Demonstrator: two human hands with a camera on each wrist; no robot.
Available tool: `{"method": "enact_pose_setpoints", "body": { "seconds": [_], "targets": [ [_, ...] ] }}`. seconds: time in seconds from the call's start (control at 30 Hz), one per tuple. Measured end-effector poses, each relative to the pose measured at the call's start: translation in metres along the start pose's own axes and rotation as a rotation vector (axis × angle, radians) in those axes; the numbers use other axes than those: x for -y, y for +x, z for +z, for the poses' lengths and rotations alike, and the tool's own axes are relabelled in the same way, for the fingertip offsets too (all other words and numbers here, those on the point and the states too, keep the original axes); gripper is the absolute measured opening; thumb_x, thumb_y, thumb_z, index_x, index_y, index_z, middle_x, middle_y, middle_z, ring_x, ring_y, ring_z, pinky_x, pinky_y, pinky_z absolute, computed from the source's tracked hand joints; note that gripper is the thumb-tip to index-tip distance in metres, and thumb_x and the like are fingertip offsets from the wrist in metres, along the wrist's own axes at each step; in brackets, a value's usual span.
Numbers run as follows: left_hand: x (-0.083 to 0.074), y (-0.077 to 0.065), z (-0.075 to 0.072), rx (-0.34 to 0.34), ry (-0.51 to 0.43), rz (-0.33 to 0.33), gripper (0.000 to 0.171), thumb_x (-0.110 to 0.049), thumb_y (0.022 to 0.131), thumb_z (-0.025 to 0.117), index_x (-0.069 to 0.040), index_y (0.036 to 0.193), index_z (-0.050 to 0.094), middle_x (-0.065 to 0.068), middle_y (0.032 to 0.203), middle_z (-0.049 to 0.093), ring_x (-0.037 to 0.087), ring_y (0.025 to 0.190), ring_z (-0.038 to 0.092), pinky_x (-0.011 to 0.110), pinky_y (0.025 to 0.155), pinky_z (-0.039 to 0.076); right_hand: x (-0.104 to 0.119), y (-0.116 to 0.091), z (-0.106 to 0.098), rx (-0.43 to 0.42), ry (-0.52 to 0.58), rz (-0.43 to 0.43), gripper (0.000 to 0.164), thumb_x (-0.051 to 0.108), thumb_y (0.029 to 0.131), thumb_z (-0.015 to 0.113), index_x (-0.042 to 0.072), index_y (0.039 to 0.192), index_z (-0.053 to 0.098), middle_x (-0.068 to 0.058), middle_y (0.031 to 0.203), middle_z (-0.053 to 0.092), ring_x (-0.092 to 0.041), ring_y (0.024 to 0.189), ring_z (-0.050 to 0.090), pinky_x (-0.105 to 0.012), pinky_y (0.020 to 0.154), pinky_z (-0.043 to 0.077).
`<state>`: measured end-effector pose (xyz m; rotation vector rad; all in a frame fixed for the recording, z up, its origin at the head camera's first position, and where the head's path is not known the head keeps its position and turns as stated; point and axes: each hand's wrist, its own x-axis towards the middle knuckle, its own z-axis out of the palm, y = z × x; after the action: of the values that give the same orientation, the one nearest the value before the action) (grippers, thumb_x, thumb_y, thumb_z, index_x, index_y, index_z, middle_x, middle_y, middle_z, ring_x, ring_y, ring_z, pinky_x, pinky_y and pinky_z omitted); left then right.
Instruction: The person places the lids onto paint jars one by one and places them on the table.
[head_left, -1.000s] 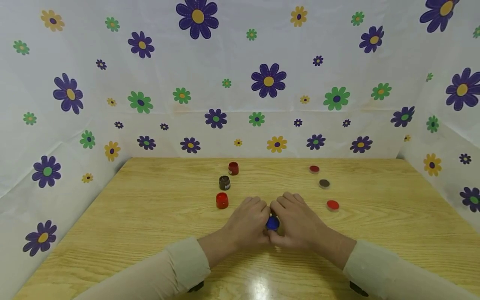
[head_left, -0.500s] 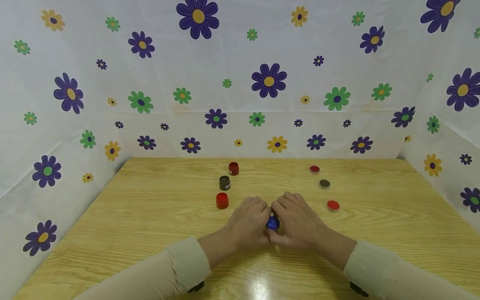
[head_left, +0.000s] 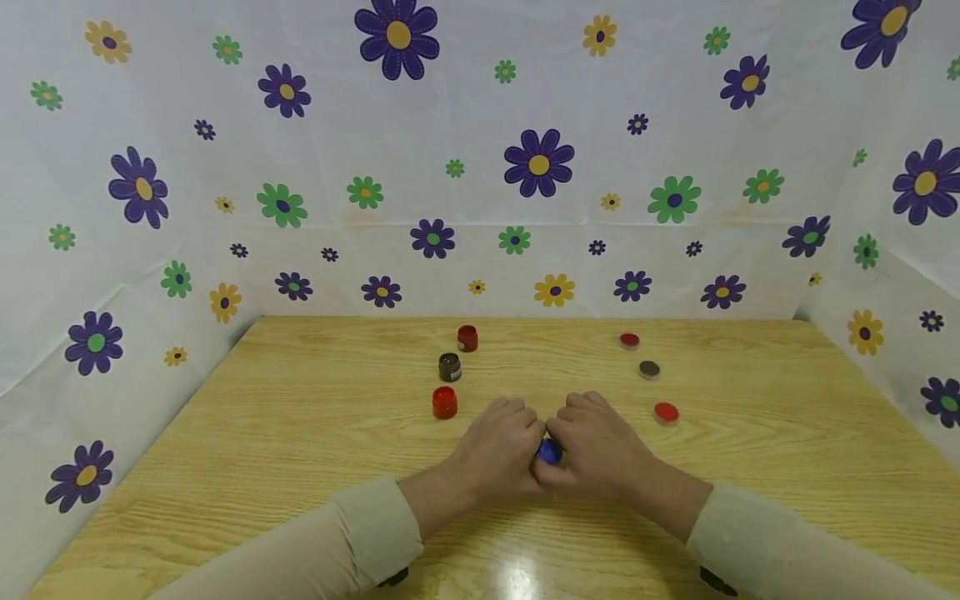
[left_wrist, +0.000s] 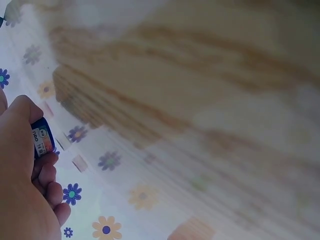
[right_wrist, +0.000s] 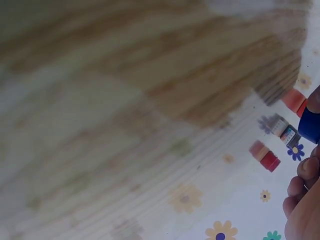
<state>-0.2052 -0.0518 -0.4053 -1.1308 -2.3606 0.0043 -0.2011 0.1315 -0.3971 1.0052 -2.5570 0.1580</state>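
A small blue paint jar [head_left: 550,452] is held between both hands near the table's middle, much of it hidden by fingers. In the head view, my left hand [head_left: 497,448] grips its left side and my right hand [head_left: 600,446] its right side, with curled knuckles nearly meeting above it. The left wrist view shows the printed label on the blue jar [left_wrist: 43,139] between thumb and fingers. At the right wrist view's edge, a plain blue side of the jar [right_wrist: 310,126] shows under the right thumb. Whether its lid is loose, I cannot tell.
Three open paint jars stand left of centre: bright red [head_left: 445,403], dark brown [head_left: 450,367] and dark red [head_left: 467,338]. To the right lie three lids: dark red [head_left: 629,341], brown [head_left: 649,369] and bright red [head_left: 666,412]. A flowered cloth [head_left: 480,125] surrounds the wooden table [head_left: 262,433].
Both hands and the blue jar have shifted slightly rightward and nearer, and the knuckles have tilted a little. The other jars and lids stay in place.
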Motion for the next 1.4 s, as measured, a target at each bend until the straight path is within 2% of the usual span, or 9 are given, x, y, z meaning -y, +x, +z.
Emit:
{"method": "enact_pose_setpoints", "body": {
  "seconds": [0.13,0.3,0.47,0.7,1.03,1.4],
  "targets": [
    [-0.0004,0.0003,-0.0005,0.011,-0.016,-0.01,0.04,-0.054,0.072,0.076,-0.017,0.074,0.06,-0.008,0.069,0.053,0.01,0.067,0.046,0.024,0.068,0.042,0.0003,-0.0006,-0.0002,-0.003,0.022,0.013,0.037,0.05,0.084,0.064,0.023,0.065,0.047,0.013,0.059,0.036,-0.009,0.064,0.032,-0.026,0.07,0.029],
    [0.0002,-0.0001,-0.0008,0.01,0.006,-0.044,0.037,-0.047,0.074,0.076,-0.015,0.072,0.058,-0.006,0.068,0.05,0.011,0.068,0.047,0.024,0.068,0.041,-0.0011,-0.0015,0.0013,-0.044,0.031,0.008,0.036,0.054,0.082,0.066,0.02,0.083,0.057,0.011,0.077,0.049,-0.01,0.076,0.038,-0.027,0.073,0.033],
    [0.0002,0.0,-0.0015,0.013,0.019,-0.063,0.036,-0.046,0.076,0.077,-0.013,0.077,0.062,-0.005,0.07,0.052,0.012,0.07,0.048,0.024,0.069,0.041,-0.0016,-0.0017,0.0019,-0.065,0.03,-0.03,0.037,0.051,0.081,0.067,0.018,0.091,0.059,0.009,0.084,0.053,-0.011,0.08,0.041,-0.028,0.074,0.034],
    [-0.0004,0.0004,-0.0022,0.02,0.043,-0.064,0.038,-0.049,0.078,0.074,-0.013,0.079,0.062,-0.005,0.07,0.053,0.011,0.07,0.047,0.023,0.069,0.041,-0.0012,-0.0017,0.0012,-0.066,0.011,-0.032,0.036,0.05,0.079,0.068,0.017,0.09,0.057,0.009,0.082,0.05,-0.012,0.081,0.041,-0.028,0.074,0.033],
    [-0.0007,0.0003,-0.0018,-0.003,0.056,-0.062,0.038,-0.049,0.076,0.074,-0.014,0.077,0.061,-0.006,0.069,0.052,0.011,0.069,0.047,0.024,0.067,0.04,-0.0003,-0.0017,0.0009,-0.071,-0.009,-0.022,0.037,0.053,0.08,0.068,0.018,0.087,0.057,0.009,0.081,0.05,-0.011,0.079,0.04,-0.028,0.073,0.034],
    [-0.0005,0.0003,-0.0011,-0.015,0.037,-0.06,0.034,-0.047,0.075,0.074,-0.015,0.075,0.061,-0.006,0.068,0.053,0.011,0.068,0.048,0.023,0.065,0.038,0.0006,-0.0012,0.0008,-0.067,-0.016,-0.016,0.036,0.051,0.081,0.067,0.017,0.084,0.058,0.009,0.076,0.048,-0.011,0.077,0.04,-0.028,0.072,0.034]
  ]
}}
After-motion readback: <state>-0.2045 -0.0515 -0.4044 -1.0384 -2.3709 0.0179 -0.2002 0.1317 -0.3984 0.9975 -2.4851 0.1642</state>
